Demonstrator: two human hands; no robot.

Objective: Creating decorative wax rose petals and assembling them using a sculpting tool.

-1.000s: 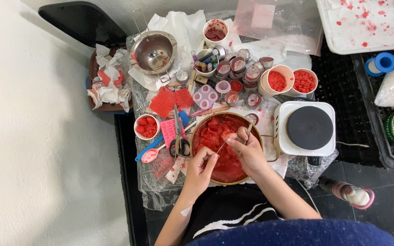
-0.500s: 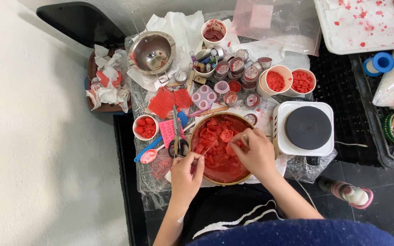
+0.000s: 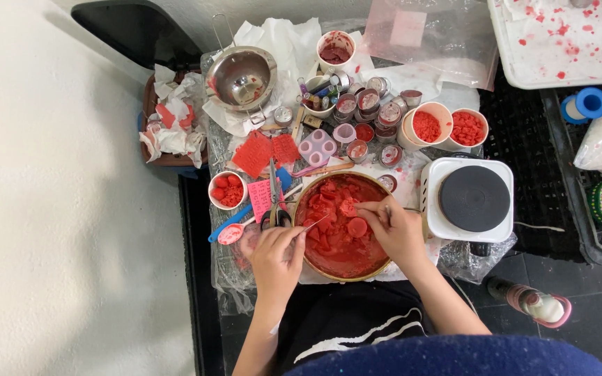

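A round brown bowl full of red wax chunks sits in front of me on a low table. My left hand rests at the bowl's left rim and holds a thin metal tool whose tip points into the red mass. My right hand reaches in from the right rim, its fingertips pinching a red wax piece near the bowl's middle. A round red disc lies just below that piece.
A white hot plate with a black top stands right of the bowl. Behind are two cups of red pieces, several small tins, a pink mould, a steel pot, scissors and a small bowl of red bits.
My left hand moved back from the bowl's middle to its left rim. My right hand slid right along the bowl, fingertips now on a piece near the middle.
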